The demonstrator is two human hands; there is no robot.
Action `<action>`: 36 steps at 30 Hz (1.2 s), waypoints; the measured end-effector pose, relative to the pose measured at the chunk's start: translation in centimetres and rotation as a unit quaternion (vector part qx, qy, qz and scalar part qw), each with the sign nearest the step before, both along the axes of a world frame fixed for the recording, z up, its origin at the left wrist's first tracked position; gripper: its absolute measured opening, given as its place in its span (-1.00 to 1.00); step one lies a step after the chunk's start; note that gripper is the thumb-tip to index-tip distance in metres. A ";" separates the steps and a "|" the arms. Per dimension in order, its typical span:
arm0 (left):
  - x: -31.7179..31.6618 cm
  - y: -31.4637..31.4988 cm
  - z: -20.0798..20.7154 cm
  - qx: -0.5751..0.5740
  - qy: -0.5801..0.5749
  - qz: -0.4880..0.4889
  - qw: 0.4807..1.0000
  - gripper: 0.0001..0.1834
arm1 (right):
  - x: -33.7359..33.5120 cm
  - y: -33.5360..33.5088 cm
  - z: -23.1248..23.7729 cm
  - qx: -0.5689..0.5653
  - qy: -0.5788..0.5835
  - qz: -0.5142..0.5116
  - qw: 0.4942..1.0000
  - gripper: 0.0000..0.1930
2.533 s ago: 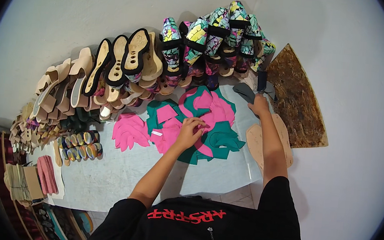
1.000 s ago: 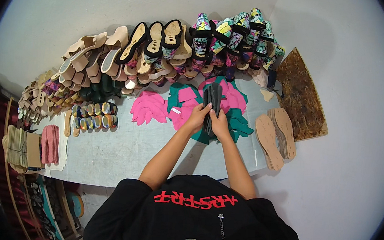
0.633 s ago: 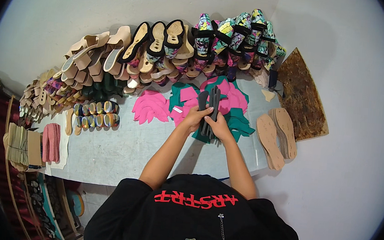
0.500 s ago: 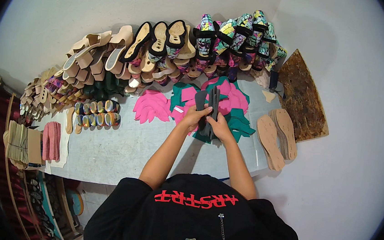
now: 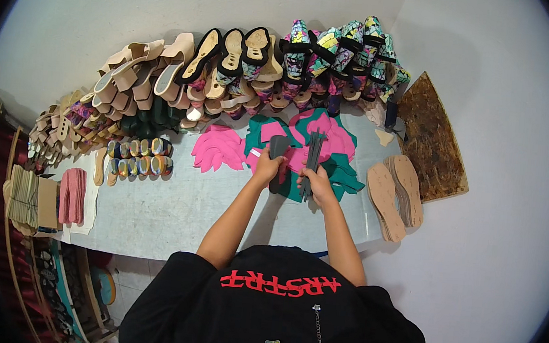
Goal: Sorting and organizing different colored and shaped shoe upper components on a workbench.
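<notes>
My left hand (image 5: pixel 266 168) is closed on a dark grey insole-shaped piece (image 5: pixel 278 146), its broad face turned up; whether more lie under it I cannot tell. My right hand (image 5: pixel 319 184) grips a stack of thin dark grey insole pieces (image 5: pixel 315 152), seen edge-on and slightly fanned. A gap separates the two hands. Beneath them lie pink cut pieces (image 5: pixel 339 141) and green cut pieces (image 5: pixel 342 176) in an overlapping heap. A fan of pink pieces (image 5: pixel 216 150) rests to the left of it.
The pale table (image 5: pixel 172 218) carries rows of sandals (image 5: pixel 232 57) along the wall. Tan insoles (image 5: pixel 386 204) lie at the right edge, near a brown board (image 5: pixel 431 139). Small colourful straps (image 5: pixel 141 160), pink soles (image 5: pixel 72 196) and a tied green bundle (image 5: pixel 24 195) are at left.
My hands have moved apart, splitting the grey pieces between them. The right stack has swung to the right and its edges fan out more.
</notes>
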State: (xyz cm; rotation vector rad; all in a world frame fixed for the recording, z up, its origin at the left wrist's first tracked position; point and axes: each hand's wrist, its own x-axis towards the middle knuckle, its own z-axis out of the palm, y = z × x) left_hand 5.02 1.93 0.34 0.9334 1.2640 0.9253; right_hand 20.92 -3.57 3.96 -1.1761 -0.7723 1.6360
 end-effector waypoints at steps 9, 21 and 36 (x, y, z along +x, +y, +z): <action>1.2 -0.7 2.2 0.279 0.429 0.113 0.852 -0.45 | 0.3 -0.7 -0.6 0.020 -0.036 0.007 0.999 -0.69; 2.1 0.0 6.0 0.150 -0.182 -0.127 0.963 -0.47 | -1.1 -1.5 1.8 -0.026 -0.024 0.113 0.993 -0.80; 2.0 -1.5 5.7 0.176 -0.098 -0.121 0.972 -0.37 | -1.4 -2.0 2.0 -0.029 0.025 0.120 0.992 -0.62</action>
